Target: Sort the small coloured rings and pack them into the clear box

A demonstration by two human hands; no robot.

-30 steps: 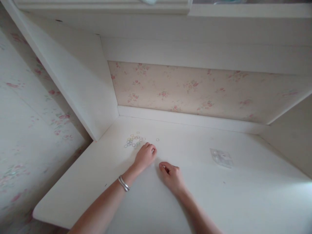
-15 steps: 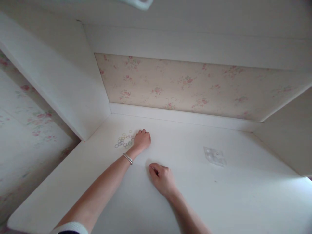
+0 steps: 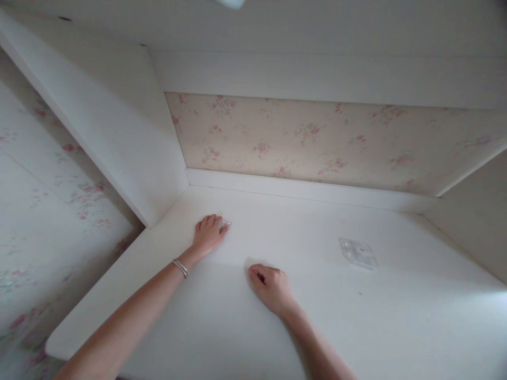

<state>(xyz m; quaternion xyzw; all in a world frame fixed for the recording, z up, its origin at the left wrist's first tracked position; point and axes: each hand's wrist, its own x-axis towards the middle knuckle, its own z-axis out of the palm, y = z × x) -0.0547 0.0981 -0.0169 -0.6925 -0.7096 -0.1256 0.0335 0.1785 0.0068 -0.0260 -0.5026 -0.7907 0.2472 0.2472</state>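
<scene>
My left hand [image 3: 208, 234] lies palm down on the white desk [image 3: 245, 327], fingers flat over a pile of small coloured rings. Only a few rings [image 3: 226, 223] show past its fingertips; the others are hidden under the hand. A silver bracelet [image 3: 181, 268] circles that wrist. My right hand [image 3: 271, 288] rests on the desk a little nearer to me, fingers curled in against the thumb. Whether it pinches anything is hidden.
A small clear plastic bag [image 3: 358, 253] lies on the desk to the right. White side panels close the desk in on the left [image 3: 119, 132] and right. Floral wallpaper [image 3: 309, 142] backs it, under a shelf.
My left hand has slid left from beside the ring pile to on top of it, hiding most rings. My right hand has stayed put, still curled.
</scene>
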